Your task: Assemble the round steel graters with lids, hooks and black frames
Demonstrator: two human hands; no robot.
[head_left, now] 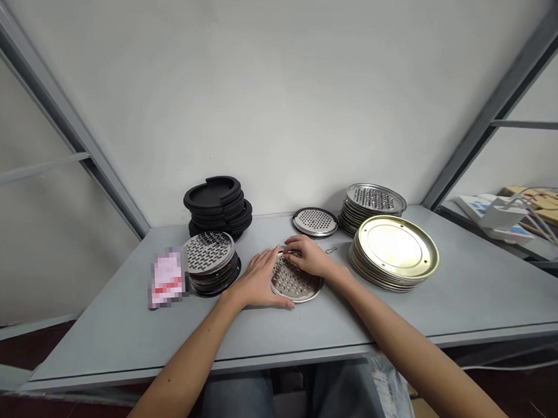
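In front of me on the table lies a round metal grater plate (297, 283) in a shallow rim. My left hand (259, 284) grips its left edge, thumb at the near side and fingers at the far side. My right hand (309, 257) is closed, its curled fingertips at the plate's far edge; what they pinch there is partly hidden. Left of my left hand stands a stack of grater discs (210, 252). Beyond my hands lies another grater disc with a black edge (315, 221). A small wire clip (331, 250) lies beside my right hand.
Black ring-shaped holders (218, 205) are stacked at the back left. A stack of grater plates (375, 200) stands at the back right, with gold-coloured round lids (398, 247) in front. A blurred pink item (167, 277) lies left. A white adapter with cables (503, 214) is on the right shelf.
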